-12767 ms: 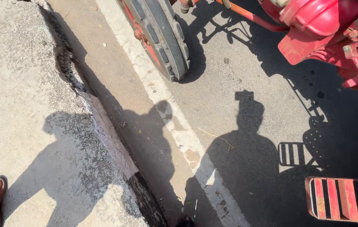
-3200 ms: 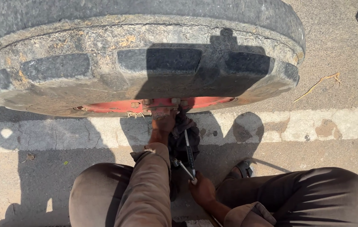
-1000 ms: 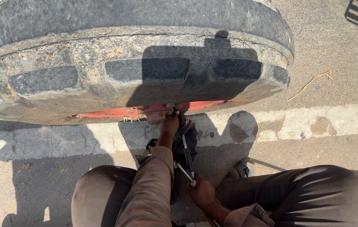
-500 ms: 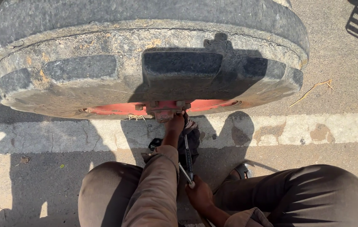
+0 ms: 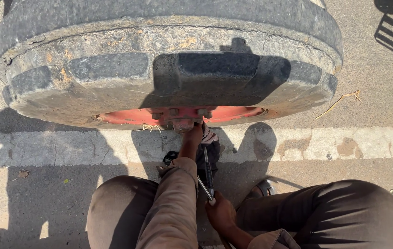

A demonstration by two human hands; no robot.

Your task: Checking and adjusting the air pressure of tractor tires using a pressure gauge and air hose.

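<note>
Head view: looking straight down past two bent knees in brown trousers at a big tyre (image 5: 169, 69) on a paved road.
Tyre: fills upper half of frame, grey, worn, blocky tread; red wheel rim (image 5: 182, 115) showing under its lower edge at centre.
Left hand (image 5: 193, 136): stretched up from a brown sleeve at centre, fingers pressed against the bolts on the red rim; closed or open, cannot tell, fingertips hidden in shadow.
Right hand (image 5: 220, 213): low in frame, right of centre, between the knees; fingers curled shut around the lower end of a metal wrench (image 5: 207, 173).
Wrench position: slim dark bar, starting inside the right fist and running up the frame, just right of the left forearm.
Wrench direction: long axis nearly vertical in frame, leaning slightly left toward the top; upper end pointing at the rim bolts, lost in shadow near a bunched cloth (image 5: 209, 137).
Grip point: at the very bottom end of the bar; rest of the bar bare above the fist.
Road: white painted stripe (image 5: 335, 143) crossing the frame left to right, just below the tyre.
</note>
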